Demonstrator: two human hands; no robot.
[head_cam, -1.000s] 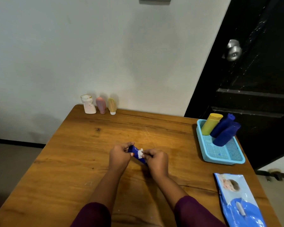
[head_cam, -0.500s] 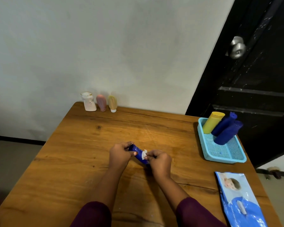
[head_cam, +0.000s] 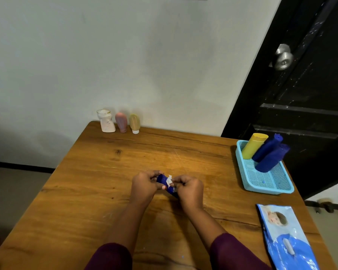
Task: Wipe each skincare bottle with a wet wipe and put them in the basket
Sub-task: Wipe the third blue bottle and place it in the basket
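A small dark blue bottle (head_cam: 163, 179) is held over the middle of the wooden table (head_cam: 98, 188). My left hand (head_cam: 144, 186) grips its left end. My right hand (head_cam: 189, 191) pinches a small white wet wipe (head_cam: 169, 180) against the bottle; most of the bottle is hidden by my fingers. A light blue basket (head_cam: 269, 184) at the right edge holds a yellow bottle (head_cam: 254, 146) and two dark blue bottles (head_cam: 270, 153). At the back left stand a white bottle (head_cam: 106, 121), a pink bottle (head_cam: 121, 122) and a yellow-tan bottle (head_cam: 134, 123).
A blue wet-wipe pack (head_cam: 287, 236) lies flat at the table's front right corner. A black door with a metal knob (head_cam: 283, 57) stands right behind the basket. A white wall runs along the table's far edge.
My hands with the bottle and wipe stay at the same spot; the wipe has shifted slightly along the bottle. The camera has tilted a little.
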